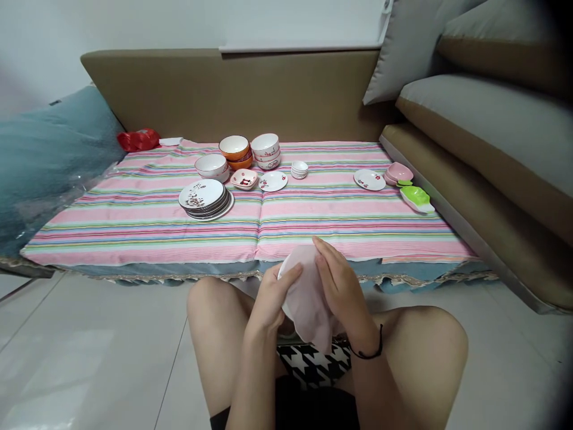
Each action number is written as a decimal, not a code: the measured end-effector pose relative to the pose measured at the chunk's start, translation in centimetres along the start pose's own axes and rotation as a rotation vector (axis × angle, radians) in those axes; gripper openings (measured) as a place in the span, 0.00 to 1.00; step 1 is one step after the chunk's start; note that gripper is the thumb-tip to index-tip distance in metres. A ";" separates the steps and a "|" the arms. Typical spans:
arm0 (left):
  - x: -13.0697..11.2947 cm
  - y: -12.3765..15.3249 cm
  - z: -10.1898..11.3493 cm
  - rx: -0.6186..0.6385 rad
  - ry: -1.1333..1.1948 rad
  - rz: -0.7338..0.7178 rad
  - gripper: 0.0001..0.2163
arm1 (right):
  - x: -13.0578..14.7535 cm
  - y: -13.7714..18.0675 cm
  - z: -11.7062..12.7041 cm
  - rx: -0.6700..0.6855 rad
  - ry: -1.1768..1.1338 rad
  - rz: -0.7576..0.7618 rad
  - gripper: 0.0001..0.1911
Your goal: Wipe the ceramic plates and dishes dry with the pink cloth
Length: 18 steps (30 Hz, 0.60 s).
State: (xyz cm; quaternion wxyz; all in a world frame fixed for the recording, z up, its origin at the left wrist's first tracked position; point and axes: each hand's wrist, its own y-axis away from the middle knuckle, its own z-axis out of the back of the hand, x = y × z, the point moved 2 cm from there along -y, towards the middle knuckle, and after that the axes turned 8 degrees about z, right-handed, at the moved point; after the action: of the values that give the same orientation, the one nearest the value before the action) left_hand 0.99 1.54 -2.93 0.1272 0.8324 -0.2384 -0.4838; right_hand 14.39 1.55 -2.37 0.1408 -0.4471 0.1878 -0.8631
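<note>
My left hand point(271, 298) grips the left rim of a white plate point(286, 272) held above my lap, fingers curled round its edge. A thin white cloth point(308, 304) covers most of the plate's face. My right hand point(342, 289) presses flat on that cloth, fingers together and stretched along the plate. A black band sits on my right wrist. Both hands are just in front of the striped pink cloth point(313, 221) on the low platform.
On the striped cloth stand a stack of plates point(206, 197), white and orange bowls point(235, 149), stacked bowls point(266, 149), small saucers point(299, 169), a flowered plate point(369, 179), a pink dish point(400, 173) and a green dish point(416, 198). Sofa cushions point(487, 125) rise at right.
</note>
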 end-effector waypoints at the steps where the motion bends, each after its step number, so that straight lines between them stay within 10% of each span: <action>1: 0.0 -0.1 0.0 -0.013 0.020 -0.007 0.12 | -0.4 0.1 0.4 -0.022 -0.023 -0.039 0.21; 6: -0.3 -0.5 -0.1 -0.075 0.149 -0.072 0.13 | -0.3 0.5 1.5 -0.229 0.034 -0.011 0.18; 18: -0.6 -0.2 -1.4 -0.202 0.537 -0.051 0.23 | 3.4 -0.1 -3.1 0.044 0.350 0.208 0.26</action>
State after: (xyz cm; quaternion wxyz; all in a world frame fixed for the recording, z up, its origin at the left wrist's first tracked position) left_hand 2.06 2.02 -1.91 0.2560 0.9195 -0.1257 -0.2706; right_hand 9.90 0.83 -1.57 0.2040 -0.2654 0.2357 -0.9123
